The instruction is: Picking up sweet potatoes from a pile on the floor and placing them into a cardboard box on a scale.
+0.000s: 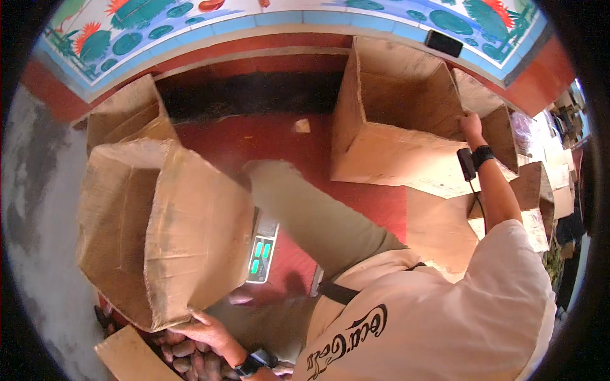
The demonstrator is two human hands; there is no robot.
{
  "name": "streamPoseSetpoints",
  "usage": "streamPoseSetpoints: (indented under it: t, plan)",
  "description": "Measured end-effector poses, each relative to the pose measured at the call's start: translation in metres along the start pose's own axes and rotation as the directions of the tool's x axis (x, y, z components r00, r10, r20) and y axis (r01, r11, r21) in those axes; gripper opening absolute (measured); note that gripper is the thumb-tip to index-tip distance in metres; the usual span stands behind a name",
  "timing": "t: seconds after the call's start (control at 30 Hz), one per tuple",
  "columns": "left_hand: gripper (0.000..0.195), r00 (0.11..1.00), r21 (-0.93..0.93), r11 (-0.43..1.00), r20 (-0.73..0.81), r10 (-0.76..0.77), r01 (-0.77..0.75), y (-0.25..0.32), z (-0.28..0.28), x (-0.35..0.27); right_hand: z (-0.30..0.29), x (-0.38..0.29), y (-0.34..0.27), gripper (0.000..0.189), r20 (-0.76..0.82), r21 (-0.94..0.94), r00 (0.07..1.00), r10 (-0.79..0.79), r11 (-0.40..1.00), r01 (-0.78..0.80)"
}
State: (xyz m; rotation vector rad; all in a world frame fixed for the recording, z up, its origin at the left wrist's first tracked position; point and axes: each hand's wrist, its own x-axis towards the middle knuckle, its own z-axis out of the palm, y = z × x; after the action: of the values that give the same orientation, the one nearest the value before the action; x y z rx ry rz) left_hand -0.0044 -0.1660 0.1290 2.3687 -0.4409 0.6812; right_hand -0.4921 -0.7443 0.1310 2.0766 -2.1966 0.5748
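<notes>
My left hand (207, 331) grips the near lower corner of an open cardboard box (200, 228), with the thumb on its outer face. This box stands over or beside a digital scale (261, 257), whose lit green display panel shows; the scale's platform is hidden. Off to the right, my right hand (471, 126) holds the rim of a larger open cardboard box (395, 150). Its visible inside holds nothing. Below my left hand lie several reddish-brown root vegetables (186, 350), perhaps sweet potatoes, partly hidden by the box.
Another open carton (126, 114) stands behind the left box. More cardboard (533, 190) is at the far right. A black phone-like device (443, 43) rests on the ledge by a painted wall (295, 19). A small pale scrap (302, 125) lies on the red floor (228, 143).
</notes>
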Motion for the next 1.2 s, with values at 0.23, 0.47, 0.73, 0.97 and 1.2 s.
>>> streamPoseSetpoints:
  t: [0.23, 0.47, 0.73, 0.97, 1.2]
  plan:
    - [0.083, 0.998, 0.021, 0.998, 0.005, -0.063, 0.063, 0.006, 0.0, -0.002, -0.027, -0.015, -0.071, 0.046, -0.17, -0.257, 0.921, -0.351, 0.918, 0.303]
    - [0.086, 1.0, -0.128, 0.992, 0.018, -0.015, 0.017, 0.015, -0.015, -0.001, -0.03, -0.087, -0.226, 0.029, -0.333, 0.279, 0.683, -0.65, 0.624, 0.73]
    - [0.084, 0.996, -0.368, 0.926, 0.022, -0.088, 0.09, 0.018, -0.023, 0.007, -0.021, -0.19, -0.344, 0.016, -0.255, 0.617, 0.423, -0.87, 0.19, 0.764]
    - [0.086, 0.994, -0.329, 0.939, -0.014, -0.11, 0.099, 0.022, -0.022, 0.005, -0.024, -0.195, -0.363, 0.015, -0.196, 0.696, 0.422, -0.885, 0.177, 0.696]
    - [0.087, 0.993, -0.297, 0.947, 0.054, -0.109, 0.121, 0.02, -0.02, 0.005, -0.013, -0.165, -0.421, 0.018, 0.087, 0.739, 0.281, -0.956, 0.251, 0.626]
